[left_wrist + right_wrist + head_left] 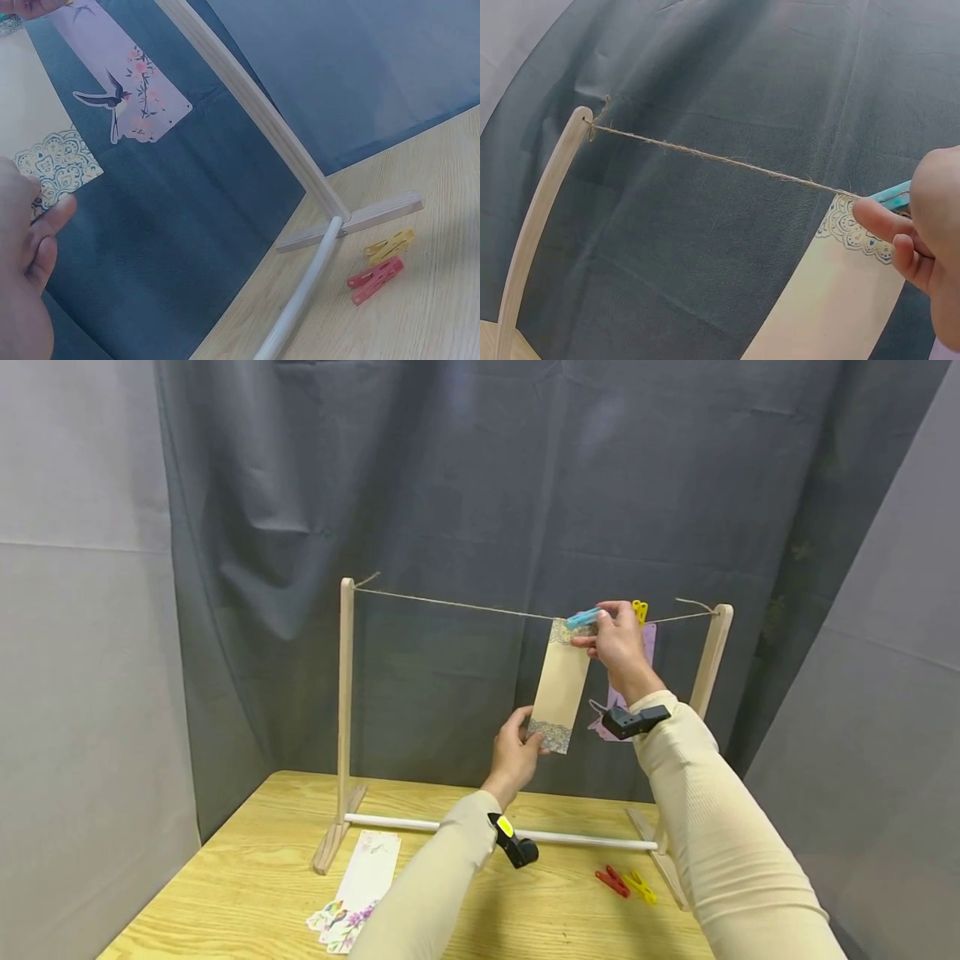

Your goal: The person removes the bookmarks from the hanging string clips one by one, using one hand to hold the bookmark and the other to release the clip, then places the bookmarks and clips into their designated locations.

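A cream bookmark-like card [561, 681] with lace-pattern ends hangs tilted, its top edge at the twine [457, 604]. My left hand [516, 756] pinches its lower end between thumb and fingers. Up at the top edge, my right hand [621, 643] holds a blue clothespin [582, 618] that overlaps the card's corner. In the right wrist view the blue clothespin [894, 195] is partly hidden behind the fingers. Just right of that hand, a purple card [135, 90] with a swallow and blossoms hangs from the twine under a yellow clothespin [640, 611].
The twine runs between two wooden posts [346, 693] joined by a white rod [555, 837]. Floral cards [367, 877] lie overlapped at the table's front left. A red clothespin [612, 882] and a yellow clothespin [641, 887] lie near the right foot. Grey curtain stands behind.
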Available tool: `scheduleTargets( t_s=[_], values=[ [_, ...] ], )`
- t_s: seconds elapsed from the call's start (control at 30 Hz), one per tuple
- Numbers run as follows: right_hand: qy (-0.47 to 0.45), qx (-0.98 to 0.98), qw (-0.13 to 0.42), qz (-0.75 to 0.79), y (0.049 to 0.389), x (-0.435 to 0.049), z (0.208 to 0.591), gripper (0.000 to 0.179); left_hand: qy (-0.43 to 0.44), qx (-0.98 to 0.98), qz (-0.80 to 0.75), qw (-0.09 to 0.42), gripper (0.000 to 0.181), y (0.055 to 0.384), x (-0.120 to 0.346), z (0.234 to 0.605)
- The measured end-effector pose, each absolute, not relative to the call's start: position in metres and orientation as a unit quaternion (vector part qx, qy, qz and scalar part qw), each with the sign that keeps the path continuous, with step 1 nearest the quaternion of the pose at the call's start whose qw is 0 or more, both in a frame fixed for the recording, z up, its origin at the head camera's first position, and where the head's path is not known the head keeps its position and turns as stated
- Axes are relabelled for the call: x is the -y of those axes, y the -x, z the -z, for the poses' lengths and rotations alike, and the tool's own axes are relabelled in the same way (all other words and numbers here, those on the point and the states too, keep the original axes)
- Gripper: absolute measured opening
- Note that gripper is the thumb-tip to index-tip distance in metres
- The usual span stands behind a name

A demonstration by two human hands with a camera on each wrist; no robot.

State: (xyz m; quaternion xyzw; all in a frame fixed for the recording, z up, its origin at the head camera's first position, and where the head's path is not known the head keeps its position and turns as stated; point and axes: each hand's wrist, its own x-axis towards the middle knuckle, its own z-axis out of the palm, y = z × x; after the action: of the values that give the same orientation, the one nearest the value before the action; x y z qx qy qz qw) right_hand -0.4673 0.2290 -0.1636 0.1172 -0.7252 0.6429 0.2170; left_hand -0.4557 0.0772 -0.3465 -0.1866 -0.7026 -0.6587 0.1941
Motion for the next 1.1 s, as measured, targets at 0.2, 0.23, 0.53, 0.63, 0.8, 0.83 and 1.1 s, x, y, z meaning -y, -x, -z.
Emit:
scheduleTargets(
  t_s=[0.2,0.23,0.53,0.63,0.8,0.83,1.1],
  values=[
    [-0.104,0.691,0.219,-0.681,0.468,-0.2287,0.1653,0.035,0.183,0.699,0.666,0.186,0.044,0.4536,-0.0845,0.3497],
    [-0.103,0.684,0.22,-0.688,0.4678,-0.2284,0.1655,0.034,0.183,0.696,0.67,0.184,0.044,0.4532,-0.0855,0.3502],
    [-0.1,0.641,0.217,-0.729,0.4723,-0.2256,0.1669,0.033,0.188,0.68,0.685,0.184,0.045,0.4529,-0.0862,0.3509],
    [-0.102,0.626,0.211,-0.744,0.4721,-0.2249,0.169,0.037,0.191,0.674,0.69,0.184,0.045,0.4529,-0.0852,0.3529],
    [-0.105,0.614,0.208,-0.754,0.4717,-0.2249,0.1704,0.03,0.192,0.671,0.693,0.181,0.044,0.4537,-0.0846,0.3545],
    [-0.106,0.613,0.208,-0.754,0.4715,-0.225,0.1702,0.028,0.191,0.671,0.693,0.182,0.044,0.4538,-0.0847,0.3545],
    [-0.112,0.593,0.21,-0.769,0.4696,-0.2281,0.1674,0.025,0.186,0.671,0.695,0.178,0.046,0.4523,-0.0868,0.3535]
  ],
)
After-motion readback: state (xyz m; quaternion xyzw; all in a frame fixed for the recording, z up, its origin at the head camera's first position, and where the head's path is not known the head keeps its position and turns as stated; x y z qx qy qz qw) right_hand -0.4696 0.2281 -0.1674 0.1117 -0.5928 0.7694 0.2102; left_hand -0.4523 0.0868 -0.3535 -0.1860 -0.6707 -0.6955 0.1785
